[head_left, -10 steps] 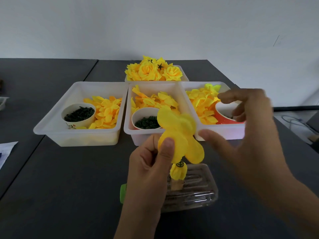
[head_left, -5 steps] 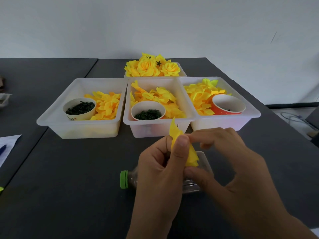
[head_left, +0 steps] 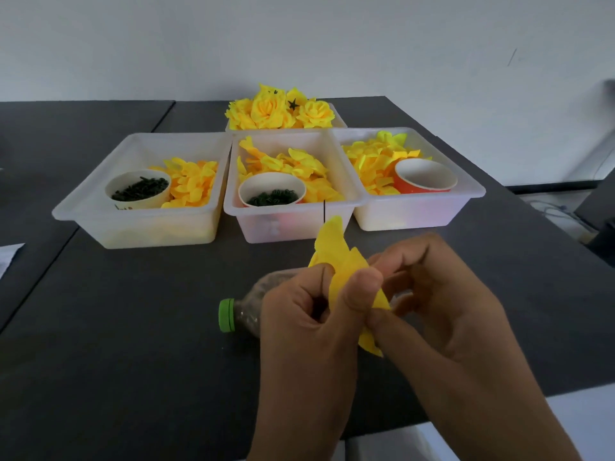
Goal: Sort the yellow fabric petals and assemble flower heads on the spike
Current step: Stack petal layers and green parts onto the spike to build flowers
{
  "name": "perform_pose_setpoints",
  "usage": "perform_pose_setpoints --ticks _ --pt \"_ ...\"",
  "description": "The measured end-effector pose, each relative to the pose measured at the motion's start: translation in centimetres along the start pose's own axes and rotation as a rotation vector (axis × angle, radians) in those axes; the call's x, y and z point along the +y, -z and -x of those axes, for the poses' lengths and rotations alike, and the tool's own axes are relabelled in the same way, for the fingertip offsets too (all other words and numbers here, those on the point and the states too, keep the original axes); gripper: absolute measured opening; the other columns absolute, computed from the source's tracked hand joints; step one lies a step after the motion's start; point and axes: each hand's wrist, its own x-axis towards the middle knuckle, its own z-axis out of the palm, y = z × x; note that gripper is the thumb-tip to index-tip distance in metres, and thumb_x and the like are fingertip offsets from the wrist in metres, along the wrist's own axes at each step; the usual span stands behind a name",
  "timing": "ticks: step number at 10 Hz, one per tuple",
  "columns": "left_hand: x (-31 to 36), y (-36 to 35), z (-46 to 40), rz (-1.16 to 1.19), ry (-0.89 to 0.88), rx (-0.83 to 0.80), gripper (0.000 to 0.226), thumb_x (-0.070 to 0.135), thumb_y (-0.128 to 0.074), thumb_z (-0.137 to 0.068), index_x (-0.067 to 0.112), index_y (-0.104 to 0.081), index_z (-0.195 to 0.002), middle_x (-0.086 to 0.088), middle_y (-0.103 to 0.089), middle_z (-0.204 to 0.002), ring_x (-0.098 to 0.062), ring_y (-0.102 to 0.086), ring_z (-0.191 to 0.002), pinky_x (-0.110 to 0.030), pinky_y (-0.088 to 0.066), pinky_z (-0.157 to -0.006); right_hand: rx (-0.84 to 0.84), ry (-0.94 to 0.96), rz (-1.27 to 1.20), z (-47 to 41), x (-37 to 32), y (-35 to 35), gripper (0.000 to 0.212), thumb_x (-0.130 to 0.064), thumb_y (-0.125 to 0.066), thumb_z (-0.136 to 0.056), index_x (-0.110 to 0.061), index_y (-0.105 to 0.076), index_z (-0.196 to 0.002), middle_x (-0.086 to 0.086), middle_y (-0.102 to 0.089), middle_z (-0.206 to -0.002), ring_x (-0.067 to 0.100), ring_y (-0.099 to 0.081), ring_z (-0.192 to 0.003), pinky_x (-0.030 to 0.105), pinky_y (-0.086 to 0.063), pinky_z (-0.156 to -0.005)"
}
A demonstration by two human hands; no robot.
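My left hand (head_left: 309,314) and my right hand (head_left: 442,304) both pinch a yellow fabric petal piece (head_left: 336,254), folded upward between them. A thin dark spike (head_left: 324,211) pokes up just above the petal's top tip. Its base is hidden behind my hands. Three clear bins hold loose yellow petals: the left bin (head_left: 100,211), the middle bin (head_left: 289,224) and the right bin (head_left: 416,214). Finished yellow flower heads (head_left: 283,109) fill a bin at the back.
A clear plastic bottle with a green cap (head_left: 227,315) lies on its side on the dark table, under my hands. Paper cups of small dark green parts (head_left: 139,189) (head_left: 273,196) stand in the left and middle bins; an orange cup (head_left: 424,176) stands in the right one.
The petal was spread flat and held by my left hand alone; my right hand came in from the right bin, and now both hands pinch it folded together lower over the bottle.
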Motion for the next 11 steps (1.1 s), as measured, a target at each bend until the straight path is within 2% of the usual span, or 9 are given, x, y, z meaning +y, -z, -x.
perform_pose_setpoints --ticks 1,2,3,5,7,8,9,10,11 --pt "0.4 0.1 0.0 -0.131 -0.074 0.016 0.070 0.082 -0.052 -0.060 0.013 -0.066 -0.062 -0.002 -0.061 -0.056 -0.007 -0.054 -0.048 -0.012 -0.043 -0.045 0.078 -0.007 0.003 0.1 -0.4 0.2 0.026 -0.014 -0.070 -0.084 -0.035 -0.058 -0.093 -0.014 -0.066 -0.090 0.005 -0.065 -0.085 0.031 -0.054 -0.069" --pt "0.8 -0.3 0.4 -0.159 -0.136 0.003 0.047 0.074 -0.052 -0.066 0.028 -0.057 -0.058 0.018 -0.056 -0.050 0.007 -0.053 -0.050 -0.002 -0.037 -0.046 0.071 0.059 0.109 0.0 -0.2 0.7 0.007 -0.034 -0.062 -0.081 -0.031 -0.058 -0.086 -0.010 -0.066 -0.082 0.011 -0.067 -0.076 0.032 -0.055 -0.058" --pt "0.7 -0.4 0.7 -0.174 -0.151 -0.038 0.045 0.073 -0.052 -0.068 0.029 -0.052 -0.054 0.021 -0.054 -0.050 0.008 -0.055 -0.055 -0.002 -0.039 -0.048 -0.003 0.030 0.134 -0.8 -0.2 1.0 0.012 -0.040 -0.061 -0.081 -0.028 -0.062 -0.080 -0.006 -0.065 -0.073 0.013 -0.065 -0.066 0.034 -0.054 -0.054" --pt "-0.1 0.7 0.5 -0.220 -0.043 -0.090 0.063 0.070 -0.061 -0.062 0.007 -0.067 -0.069 0.001 -0.061 -0.070 -0.012 -0.061 -0.071 -0.012 -0.048 -0.057 0.124 -0.007 -0.016 -3.5 0.6 3.6 0.024 -0.024 -0.059 -0.090 -0.007 -0.060 -0.074 0.000 -0.055 -0.057 0.004 -0.051 -0.052 0.015 -0.042 -0.050" --pt "0.4 1.4 -0.4 -0.280 0.004 -0.138 0.040 0.062 -0.053 -0.069 0.025 -0.069 -0.076 0.006 -0.062 -0.071 -0.008 -0.060 -0.067 -0.023 -0.051 -0.061 0.115 -0.026 0.012 -5.3 1.5 4.5 0.018 -0.018 -0.055 -0.093 -0.003 -0.066 -0.093 -0.010 -0.057 -0.054 0.006 -0.055 -0.052 0.012 -0.041 -0.054" --pt "0.5 1.4 -0.7 -0.273 0.074 -0.169 0.036 0.064 -0.052 -0.065 0.037 -0.071 -0.079 0.005 -0.069 -0.075 -0.017 -0.065 -0.070 -0.038 -0.057 -0.062 0.114 -0.015 0.041 -5.7 2.2 4.4 0.020 -0.018 -0.054 -0.094 -0.002 -0.065 -0.099 -0.012 -0.058 -0.054 0.004 -0.055 -0.053 0.012 -0.041 -0.053" --pt "0.2 1.9 -0.8 -0.228 0.098 -0.159 0.030 0.061 -0.055 -0.061 0.042 -0.074 -0.075 0.007 -0.073 -0.080 -0.017 -0.068 -0.076 -0.033 -0.056 -0.066 0.146 0.018 0.061 -6.4 2.5 5.0 0.016 -0.011 -0.050 -0.097 -0.009 -0.065 -0.092 -0.006 -0.065 -0.068 0.011 -0.060 -0.063 0.027 -0.048 -0.061" --pt "-0.3 3.1 -1.0 -0.132 0.166 -0.086 0.033 0.054 -0.063 -0.053 0.035 -0.077 -0.076 -0.005 -0.072 -0.099 -0.028 -0.069 -0.091 -0.048 -0.058 -0.076 0.312 0.064 0.091 -7.5 3.5 7.4 0.022 -0.006 -0.049 -0.095 -0.019 -0.058 -0.080 0.008 -0.065 -0.074 0.024 -0.062 -0.062 0.033 -0.048 -0.058" --pt "-0.2 3.8 -1.3 -0.094 0.191 -0.097 0.028 0.051 -0.066 -0.052 0.032 -0.076 -0.070 -0.004 -0.072 -0.097 -0.026 -0.070 -0.087 -0.043 -0.061 -0.067 0.304 -0.022 -0.009 -8.1 4.4 9.3 0.008 -0.019 -0.056 -0.088 -0.019 -0.055 -0.081 0.026 -0.067 -0.088 0.044 -0.066 -0.073 0.040 -0.048 -0.053"
